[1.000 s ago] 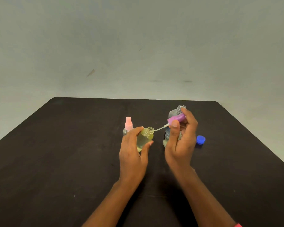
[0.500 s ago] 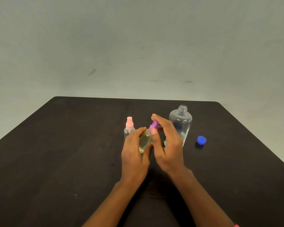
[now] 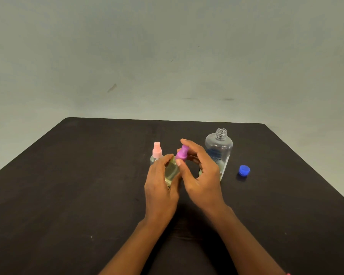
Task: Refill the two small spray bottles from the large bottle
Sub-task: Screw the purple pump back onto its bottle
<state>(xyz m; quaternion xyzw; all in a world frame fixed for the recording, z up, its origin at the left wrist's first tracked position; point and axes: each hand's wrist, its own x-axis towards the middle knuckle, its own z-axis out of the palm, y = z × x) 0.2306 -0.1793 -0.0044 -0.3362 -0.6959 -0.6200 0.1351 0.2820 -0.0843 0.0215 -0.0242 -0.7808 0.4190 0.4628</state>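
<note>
Blue print is seen on the label of the large bottle (image 3: 218, 149), right of centre, but no words can be read.

Mid-frame, my left hand (image 3: 160, 188) wraps the small bottle (image 3: 171, 172), right hand (image 3: 203, 176) thumb and fingers pinching its purple cap (image 3: 181, 154).

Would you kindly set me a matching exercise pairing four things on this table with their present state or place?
Things:
1. blue cap
2. large bottle
3. pink-topped spray bottle
4. purple sprayer top

States:
A. pinched by the right hand
B. standing with its mouth uncapped
C. lying alone on the table, at the right
D. standing just beyond the left hand, which grips the yellow-filled bottle

Pairs: 1-C, 2-B, 3-D, 4-A.
</note>
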